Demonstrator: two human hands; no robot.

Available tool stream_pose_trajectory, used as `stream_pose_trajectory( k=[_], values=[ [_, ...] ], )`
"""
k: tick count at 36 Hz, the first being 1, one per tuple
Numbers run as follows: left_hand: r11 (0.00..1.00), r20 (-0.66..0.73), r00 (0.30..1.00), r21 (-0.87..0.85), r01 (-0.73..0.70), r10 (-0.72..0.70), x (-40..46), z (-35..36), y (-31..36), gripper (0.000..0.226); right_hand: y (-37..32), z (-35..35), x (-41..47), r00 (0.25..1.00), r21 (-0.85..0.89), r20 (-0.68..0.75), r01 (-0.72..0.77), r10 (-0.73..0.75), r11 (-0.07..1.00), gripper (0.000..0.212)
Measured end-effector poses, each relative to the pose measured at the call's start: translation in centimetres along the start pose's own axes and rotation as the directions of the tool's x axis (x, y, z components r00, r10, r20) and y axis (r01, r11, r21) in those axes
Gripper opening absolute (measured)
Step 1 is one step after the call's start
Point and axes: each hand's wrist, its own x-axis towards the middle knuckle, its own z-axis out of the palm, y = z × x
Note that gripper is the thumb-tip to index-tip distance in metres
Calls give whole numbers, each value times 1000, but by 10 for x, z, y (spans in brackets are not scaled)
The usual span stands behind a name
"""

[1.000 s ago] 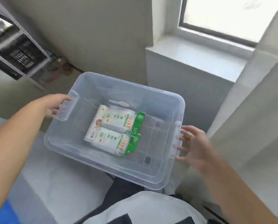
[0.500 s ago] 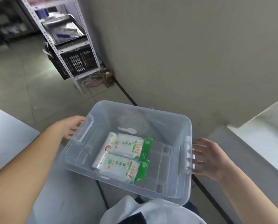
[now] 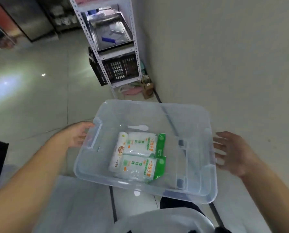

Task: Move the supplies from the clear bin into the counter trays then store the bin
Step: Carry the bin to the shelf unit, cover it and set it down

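I carry the clear bin (image 3: 157, 105) in front of my body, above the floor. My left hand (image 3: 76, 135) grips its left handle, thumb on top and fingers curled under. My right hand (image 3: 232, 152) touches the right handle with spread, fairly straight fingers whose tips are hidden behind the rim. Inside lie two green-and-white packets (image 3: 140, 145) (image 3: 140, 168) side by side. A white pack (image 3: 119, 153) lies along their left edge, and a small white plastic spoon (image 3: 138, 127) rests behind them.
A white metal shelf rack (image 3: 133, 47) stands ahead against the wall (image 3: 224, 56). It holds a steel tray (image 3: 110, 31) and a black crate (image 3: 118, 69). A small paper bag (image 3: 148, 89) sits at its foot. Glossy tiled floor (image 3: 39, 89) spreads to the left.
The view has swung left, from the window sill to the shelf rack and open floor. The bin came along between both hands, and its contents kept their places.
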Motion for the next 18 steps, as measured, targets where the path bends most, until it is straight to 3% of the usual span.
stream_pose_trajectory(
  k=[3,10,18],
  values=[
    [998,-35,998,-44,50,-51,23,-26,23,22,-52,44,42,999,-84,28,19,-17,996,22],
    [958,-133,980,-264,110,-150,90,-96,48,31,-157,181,139,994,-260,109,10,19,966,11],
    [884,-165,944,-424,195,-287,192,-195,94,25,-231,377,223,992,-412,113,-5,57,911,22]
  ],
)
